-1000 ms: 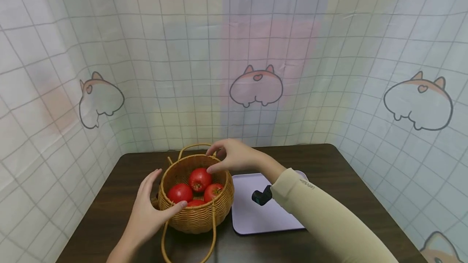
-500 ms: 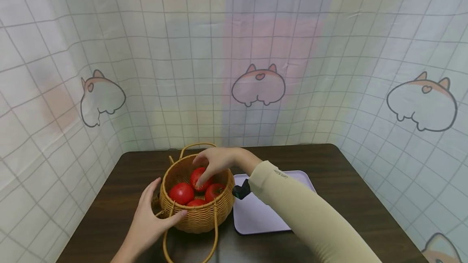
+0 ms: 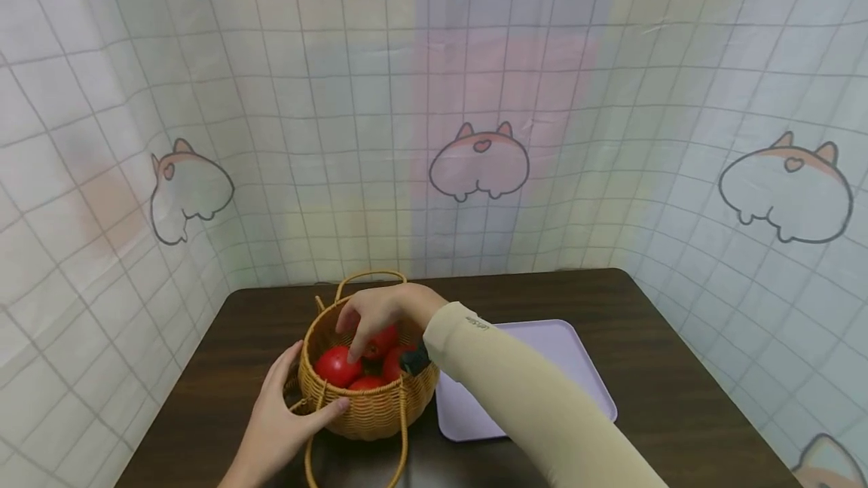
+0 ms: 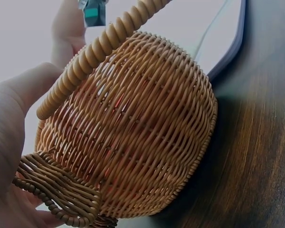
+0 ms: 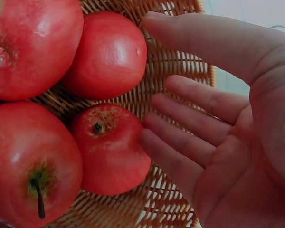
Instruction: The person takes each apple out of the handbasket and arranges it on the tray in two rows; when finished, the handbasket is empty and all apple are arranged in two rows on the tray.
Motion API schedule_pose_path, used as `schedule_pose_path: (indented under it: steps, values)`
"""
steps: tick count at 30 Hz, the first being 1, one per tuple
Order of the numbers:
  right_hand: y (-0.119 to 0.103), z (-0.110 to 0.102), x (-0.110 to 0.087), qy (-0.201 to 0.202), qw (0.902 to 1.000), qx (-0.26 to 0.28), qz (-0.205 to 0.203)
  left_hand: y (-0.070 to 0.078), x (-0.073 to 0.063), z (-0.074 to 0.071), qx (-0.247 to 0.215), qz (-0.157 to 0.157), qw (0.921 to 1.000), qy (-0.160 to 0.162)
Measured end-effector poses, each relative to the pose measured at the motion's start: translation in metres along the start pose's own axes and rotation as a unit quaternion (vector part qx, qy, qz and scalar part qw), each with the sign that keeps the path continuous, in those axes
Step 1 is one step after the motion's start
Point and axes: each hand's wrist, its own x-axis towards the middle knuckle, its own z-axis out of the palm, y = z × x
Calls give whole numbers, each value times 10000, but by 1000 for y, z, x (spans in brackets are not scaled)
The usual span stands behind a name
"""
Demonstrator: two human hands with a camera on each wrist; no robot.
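Observation:
A round wicker basket (image 3: 366, 419) holds several red apples (image 5: 109, 152). In the head view, my right hand (image 3: 380, 312) reaches down inside it, above the left apple (image 3: 335, 366). Seen from the right wrist, this hand (image 5: 228, 137) has spread, fairly straight fingers. Its fingertips are close beside the nearest apples, and contact is unclear. My left hand (image 3: 279, 414) rests at the basket's left side, thumb by the front rim and fingers spread along the side. From the left wrist, that hand (image 4: 9, 137) lies around a small woven flap (image 4: 61, 190) on the basket.
A pale lilac tray (image 3: 563, 352) lies right of the basket, partly under the right sleeve (image 3: 522, 390). One basket handle (image 3: 404, 435) hangs at the front; another handle (image 3: 369, 274) stands at the back. The dark wooden table (image 3: 651, 398) meets a patterned curtain (image 3: 475, 81) behind.
My right hand has moved left and down from the basket's right rim, past the back apple, to above the left apple. The left hand has stayed by the basket with little movement.

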Motion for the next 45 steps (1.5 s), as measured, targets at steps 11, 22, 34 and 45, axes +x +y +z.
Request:
schedule_pose_path:
  steps: [11,22,34,45]
  values:
    - [0,4,34,-330,9917,-1228,-176,2,-1,1,1,-57,10000,27]
    - [-16,20,44,-503,9782,-1984,346,2,0,-1,53,-140,9999,-5]
    - [-17,24,50,-458,9719,-2228,612,2,0,0,17,-143,9999,-27]
    - [-22,28,56,-761,9681,-2357,379,1,0,-2,68,-176,9998,-18]
